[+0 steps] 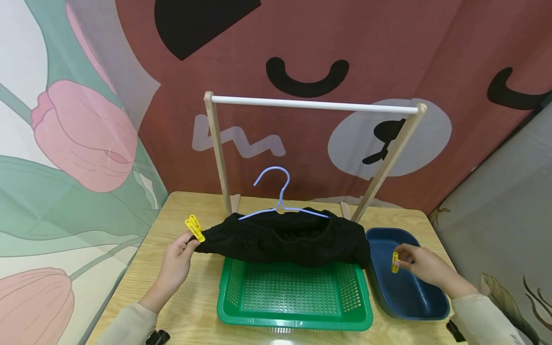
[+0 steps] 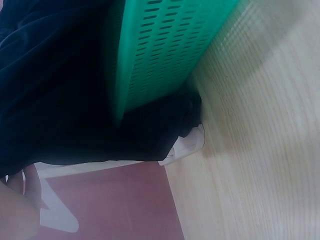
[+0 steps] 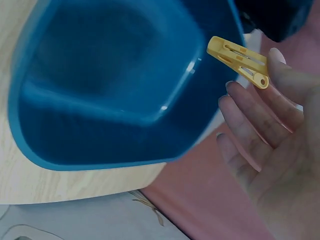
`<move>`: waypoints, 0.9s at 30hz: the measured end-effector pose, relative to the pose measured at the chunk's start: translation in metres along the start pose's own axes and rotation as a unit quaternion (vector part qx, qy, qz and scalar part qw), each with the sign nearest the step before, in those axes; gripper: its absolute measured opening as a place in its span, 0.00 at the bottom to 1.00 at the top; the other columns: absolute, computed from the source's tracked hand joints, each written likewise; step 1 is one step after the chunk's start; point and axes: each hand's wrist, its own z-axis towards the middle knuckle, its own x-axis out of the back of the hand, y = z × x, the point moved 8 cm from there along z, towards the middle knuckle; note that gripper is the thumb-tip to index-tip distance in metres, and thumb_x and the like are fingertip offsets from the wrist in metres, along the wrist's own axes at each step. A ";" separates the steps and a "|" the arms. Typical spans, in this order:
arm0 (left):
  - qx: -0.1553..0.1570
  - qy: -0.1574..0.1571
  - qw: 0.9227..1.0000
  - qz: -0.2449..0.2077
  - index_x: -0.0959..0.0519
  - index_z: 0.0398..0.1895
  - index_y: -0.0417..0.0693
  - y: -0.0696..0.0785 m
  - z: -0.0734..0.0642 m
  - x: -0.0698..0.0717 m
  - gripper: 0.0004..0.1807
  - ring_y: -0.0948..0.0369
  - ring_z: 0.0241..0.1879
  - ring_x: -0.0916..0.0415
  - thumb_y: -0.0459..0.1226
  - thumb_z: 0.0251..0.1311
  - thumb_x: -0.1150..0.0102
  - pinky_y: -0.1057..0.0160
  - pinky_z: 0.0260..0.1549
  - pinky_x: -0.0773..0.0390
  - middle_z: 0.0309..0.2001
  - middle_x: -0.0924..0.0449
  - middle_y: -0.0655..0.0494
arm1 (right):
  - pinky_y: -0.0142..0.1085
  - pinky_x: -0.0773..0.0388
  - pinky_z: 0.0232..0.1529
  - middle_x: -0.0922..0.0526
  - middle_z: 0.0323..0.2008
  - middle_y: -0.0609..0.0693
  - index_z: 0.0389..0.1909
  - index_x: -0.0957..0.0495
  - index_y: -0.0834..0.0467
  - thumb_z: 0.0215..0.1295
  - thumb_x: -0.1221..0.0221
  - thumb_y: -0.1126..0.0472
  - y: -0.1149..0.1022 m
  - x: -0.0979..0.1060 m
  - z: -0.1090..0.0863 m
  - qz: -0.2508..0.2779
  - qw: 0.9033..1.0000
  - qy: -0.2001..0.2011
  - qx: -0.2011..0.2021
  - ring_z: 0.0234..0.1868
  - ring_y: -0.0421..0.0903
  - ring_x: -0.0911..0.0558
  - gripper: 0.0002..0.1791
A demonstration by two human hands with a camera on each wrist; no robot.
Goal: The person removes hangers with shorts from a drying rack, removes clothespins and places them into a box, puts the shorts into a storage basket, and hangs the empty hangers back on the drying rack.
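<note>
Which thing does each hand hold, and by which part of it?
The left hand pinches the black garment by its left end, beside a yellow clip. The right hand pinches a second yellow clip by one end.

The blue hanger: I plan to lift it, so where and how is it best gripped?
I'd pinch the hanger by its thin stem, just below the hook, from the near side, over the green basket: the stem rises bare above the black garment, and this grip leaves the hook's open end free.
</note>
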 end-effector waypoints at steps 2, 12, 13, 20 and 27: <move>-0.001 -0.001 1.000 0.003 0.21 0.43 0.30 0.001 0.000 0.000 0.09 0.65 0.51 0.24 0.28 0.71 0.50 0.80 0.43 0.30 0.50 0.19 0.38 | 0.42 0.22 0.33 0.20 0.36 0.48 0.54 0.25 0.70 0.67 0.37 0.57 0.003 -0.005 0.001 0.004 1.000 -0.005 -0.003 0.35 0.46 0.21 0.22; 0.002 -0.004 1.000 -0.010 0.21 0.46 0.29 -0.001 0.000 -0.001 0.11 0.78 0.52 0.31 0.28 0.73 0.52 0.81 0.45 0.31 0.52 0.21 0.35 | 0.47 0.21 0.36 0.19 0.35 0.50 0.51 0.23 0.70 0.65 0.35 0.59 0.001 -0.024 0.006 -0.007 1.000 -0.018 -0.005 0.36 0.49 0.19 0.21; 0.000 -0.003 1.000 -0.009 0.21 0.45 0.29 0.000 0.000 -0.001 0.11 0.78 0.51 0.30 0.29 0.73 0.52 0.80 0.45 0.30 0.51 0.20 0.35 | 0.47 0.21 0.36 0.19 0.35 0.50 0.50 0.23 0.69 0.64 0.35 0.59 0.001 -0.026 0.006 -0.011 1.000 -0.021 -0.009 0.35 0.49 0.19 0.20; -0.007 -0.001 1.000 -0.012 0.21 0.44 0.30 0.002 -0.001 -0.002 0.11 0.76 0.51 0.29 0.29 0.72 0.52 0.80 0.45 0.30 0.50 0.20 0.37 | 0.47 0.22 0.33 0.19 0.30 0.48 0.46 0.21 0.66 0.64 0.34 0.59 0.007 -0.040 0.006 -0.031 0.998 -0.049 -0.023 0.30 0.46 0.20 0.17; -0.012 -0.002 1.000 -0.017 0.21 0.43 0.31 0.002 -0.001 -0.002 0.09 0.73 0.50 0.27 0.28 0.72 0.52 0.79 0.43 0.29 0.48 0.19 0.39 | 0.49 0.21 0.36 0.18 0.31 0.48 0.48 0.20 0.67 0.63 0.34 0.59 0.012 -0.046 0.005 -0.028 0.997 -0.065 -0.029 0.32 0.47 0.19 0.17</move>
